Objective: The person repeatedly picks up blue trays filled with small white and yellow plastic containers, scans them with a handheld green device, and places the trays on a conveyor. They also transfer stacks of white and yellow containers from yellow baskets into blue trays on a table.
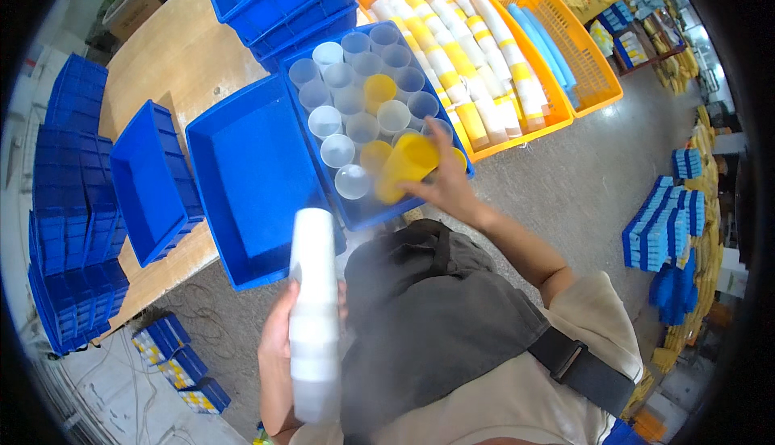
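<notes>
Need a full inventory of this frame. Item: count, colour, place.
Cup stack: one, white, in the left hand
Yellow cup: at least one (blurred, maybe nested), yellow, in the right hand
Standing cups: about twenty, mostly translucent white, few yellow, in cup crate
Cup crate: one, blue, ahead
Large tray: one, blue, left of cup crate
Small crate: one, blue, on table
Stacked crates: several, blue, far left; more behind the large tray
Table: one, wood-coloured, left
Orange crates: at least two, ahead right
Cup rows: several, white and yellow, in an orange crate
Floor bundles: several, blue, right
Bare forearms: two, lower centre
Hands: two, both gripping cups
</notes>
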